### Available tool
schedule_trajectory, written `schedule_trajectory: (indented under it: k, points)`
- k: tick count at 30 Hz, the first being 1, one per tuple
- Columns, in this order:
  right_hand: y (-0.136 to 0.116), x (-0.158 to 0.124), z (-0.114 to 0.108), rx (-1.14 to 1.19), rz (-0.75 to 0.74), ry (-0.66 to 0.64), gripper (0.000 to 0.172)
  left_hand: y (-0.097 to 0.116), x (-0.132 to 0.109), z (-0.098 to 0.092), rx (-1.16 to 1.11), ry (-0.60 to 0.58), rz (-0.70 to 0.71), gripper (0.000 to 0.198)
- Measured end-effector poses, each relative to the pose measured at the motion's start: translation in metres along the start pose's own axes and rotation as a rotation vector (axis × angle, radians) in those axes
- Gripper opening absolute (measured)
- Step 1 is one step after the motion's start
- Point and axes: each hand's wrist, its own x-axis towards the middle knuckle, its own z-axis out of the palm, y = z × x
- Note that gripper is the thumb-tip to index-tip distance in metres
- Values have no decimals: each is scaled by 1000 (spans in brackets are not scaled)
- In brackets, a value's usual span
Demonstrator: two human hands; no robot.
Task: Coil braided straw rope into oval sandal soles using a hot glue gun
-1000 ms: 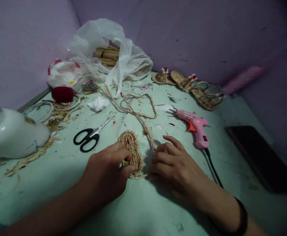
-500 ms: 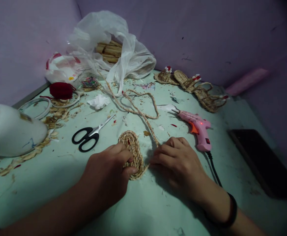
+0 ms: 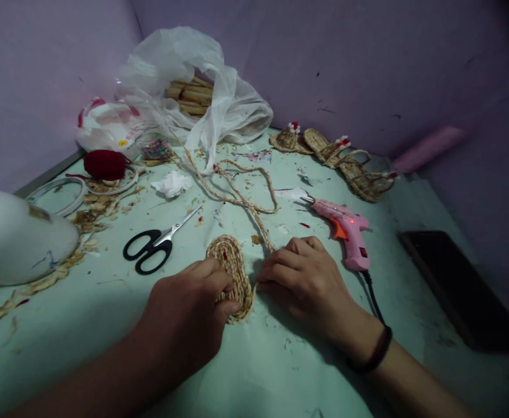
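An oval coil of braided straw (image 3: 240, 273), shaped like a small sole, lies flat on the table. My left hand (image 3: 193, 305) is closed on its left side, thumb and fingers pressing the coil. The loose braided cord (image 3: 261, 227) runs from the coil's lower right edge up toward the back. My right hand (image 3: 304, 284) is closed around this cord just right of the coil, fingertips partly hidden. Black-handled scissors (image 3: 154, 247) lie left of the coil, and a pink glue gun (image 3: 346, 226) with a lit red light lies beyond my right hand.
A white plastic bag (image 3: 237, 110) holding dried stalks stands at the back. Finished straw slippers (image 3: 324, 145) sit by the wall. Red yarn (image 3: 105, 165), tape rolls (image 3: 71, 194), a white bottle (image 3: 23, 238) and scraps occupy the left; a dark phone (image 3: 459, 284) lies right.
My right hand has moved left, bringing the cord nearer to the coil's right edge. My left hand keeps its hold. The whole view has shifted slightly.
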Motion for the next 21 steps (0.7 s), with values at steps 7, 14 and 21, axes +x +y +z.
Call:
schedule_trajectory:
  k: [7, 14, 21]
  points:
    - [3, 10, -1, -4, 1, -45, 9, 0, 0, -2, 0, -17, -2, 5]
    - [8, 14, 2, 38, 9, -50, 6, -1, -1, 2, 1, 4, 6, 6]
    - [5, 11, 2, 49, 28, -67, 10, -5, 1, 3, -303, 254, -180, 19]
